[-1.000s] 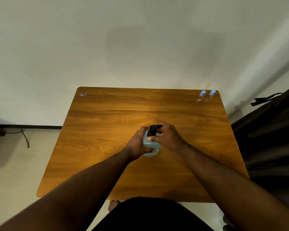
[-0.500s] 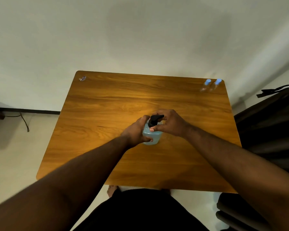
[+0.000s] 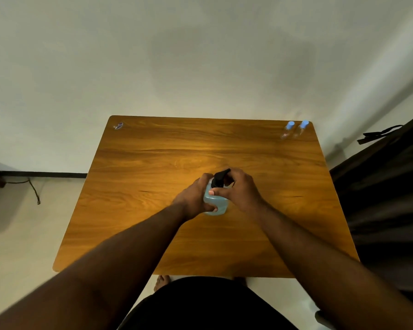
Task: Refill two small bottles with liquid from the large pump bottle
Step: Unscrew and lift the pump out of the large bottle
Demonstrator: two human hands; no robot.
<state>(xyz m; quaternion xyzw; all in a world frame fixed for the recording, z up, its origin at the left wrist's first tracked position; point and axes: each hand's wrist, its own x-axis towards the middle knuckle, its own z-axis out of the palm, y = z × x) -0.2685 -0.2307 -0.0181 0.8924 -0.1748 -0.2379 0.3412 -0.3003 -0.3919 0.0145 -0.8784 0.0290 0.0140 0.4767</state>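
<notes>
Gripping the black pump top (image 3: 221,178), the right hand (image 3: 240,190) curls its fingers (image 3: 218,192) round it while the left hand (image 3: 196,197) clasps the big bottle (image 3: 214,202) mid-table (image 3: 153,163). Unscrewing seems underway; next, fetching two small bottles (image 3: 295,129), far beyond the right fingers.

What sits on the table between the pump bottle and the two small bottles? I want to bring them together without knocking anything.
Nothing visible. Bare wooden table lies between the pump bottle, held by left hand and right hand, and the two small bottles at the far right corner.
</notes>
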